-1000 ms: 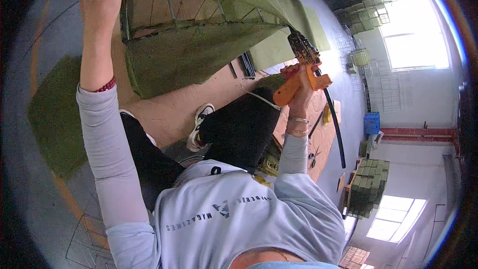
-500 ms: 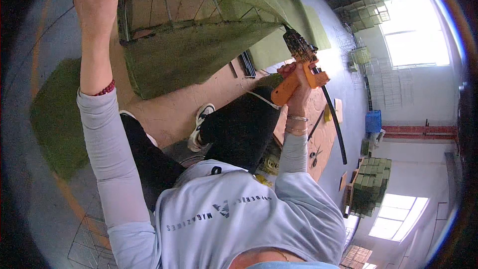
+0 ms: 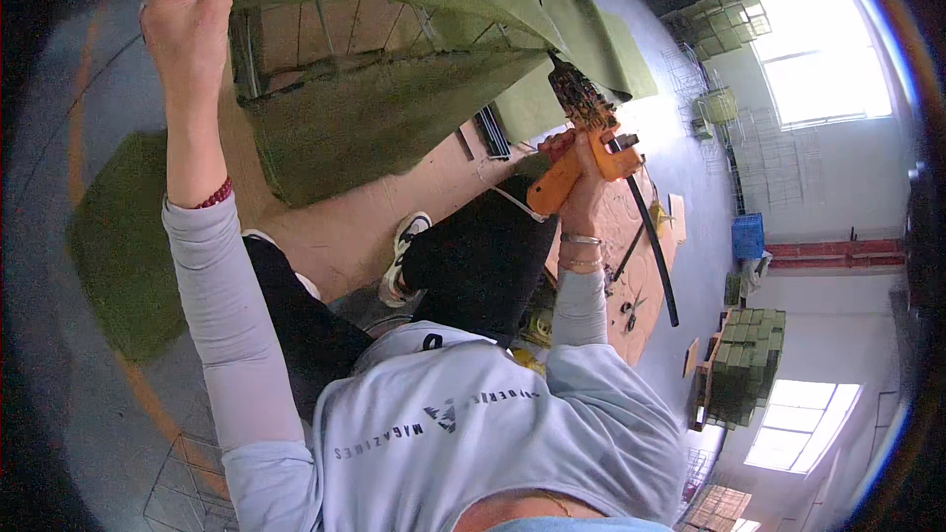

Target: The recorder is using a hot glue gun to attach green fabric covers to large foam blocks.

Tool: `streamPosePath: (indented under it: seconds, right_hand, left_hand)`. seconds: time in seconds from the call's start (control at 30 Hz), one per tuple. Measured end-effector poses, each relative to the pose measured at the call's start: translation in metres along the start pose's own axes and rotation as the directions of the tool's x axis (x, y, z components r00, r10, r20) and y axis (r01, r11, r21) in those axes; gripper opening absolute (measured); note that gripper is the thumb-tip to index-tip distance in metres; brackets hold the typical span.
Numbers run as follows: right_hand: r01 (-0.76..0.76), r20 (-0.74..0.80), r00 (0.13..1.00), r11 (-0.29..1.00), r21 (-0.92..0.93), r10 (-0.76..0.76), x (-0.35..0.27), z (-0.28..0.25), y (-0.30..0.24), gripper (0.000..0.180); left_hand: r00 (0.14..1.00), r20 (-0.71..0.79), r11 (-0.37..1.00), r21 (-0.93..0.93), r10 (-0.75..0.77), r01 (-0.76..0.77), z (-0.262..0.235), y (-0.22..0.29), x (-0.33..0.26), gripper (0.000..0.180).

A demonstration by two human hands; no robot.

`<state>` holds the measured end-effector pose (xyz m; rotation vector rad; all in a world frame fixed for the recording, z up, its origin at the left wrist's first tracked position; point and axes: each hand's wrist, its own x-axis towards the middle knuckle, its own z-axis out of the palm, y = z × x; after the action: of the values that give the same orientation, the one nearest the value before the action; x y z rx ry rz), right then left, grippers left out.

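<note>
My left hand (image 3: 195, 28) is raised at the upper left, fingers pinching the edge of a green fabric piece (image 3: 345, 143). The fabric is stretched over a thin wire frame (image 3: 330, 34), whose bars show through the opening. In my right hand (image 3: 583, 163) is an orange glue gun (image 3: 558, 182), gripped by its handle. A long black glue stick (image 3: 657, 256) sticks out of its back end. Dark residue covers its front part, and the nozzle tip is at the fabric's right corner; whether it touches I cannot tell.
A brown board (image 3: 345, 227) lies below, with my shoes on it. Scissors (image 3: 632, 310) lie on the board at right. More green fabric (image 3: 133, 246) spreads at left. Stacked green boxes (image 3: 744, 360), a blue crate (image 3: 748, 236) and wire racks (image 3: 774, 172) stand farther right.
The glue gun in my right hand has shifted slightly left, its nozzle still at the fabric's corner. My left hand keeps its pinch on the fabric edge.
</note>
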<state>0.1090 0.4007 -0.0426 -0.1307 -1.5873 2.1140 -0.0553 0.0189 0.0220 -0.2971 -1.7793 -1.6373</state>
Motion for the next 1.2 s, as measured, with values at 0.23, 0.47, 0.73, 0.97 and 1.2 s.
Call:
streamPosePath:
  seconds: [0.23,0.47,0.73,0.97,1.2]
  right_hand:
    - [-0.023,-0.035,0.999,0.998,0.052,0.024,0.000,0.001,0.003,0.016]
    - [-0.043,-0.004,0.999,0.998,-0.049,0.043,0.002,-0.010,0.008,0.018]
    - [-0.048,0.026,0.998,0.996,-0.079,0.050,-0.006,0.004,0.005,0.016]
    - [-0.045,-0.040,0.998,0.999,-0.018,0.044,-0.002,0.002,0.009,0.020]
    - [-0.077,0.029,0.997,0.997,0.024,0.077,-0.009,0.014,0.006,0.013]
  left_hand:
    - [0.999,-0.043,1.000,0.001,0.031,-0.031,0.001,0.009,-0.005,0.016]
    - [0.999,-0.048,0.999,0.035,0.006,-0.004,0.001,0.014,-0.002,0.016]
    - [0.997,-0.057,0.998,0.009,-0.056,0.057,0.003,0.018,0.000,0.016]
    - [0.998,0.009,0.997,0.030,-0.070,0.070,0.000,0.013,-0.003,0.022]
    - [0.997,-0.060,0.999,-0.004,-0.047,0.047,0.004,0.022,0.002,0.016]
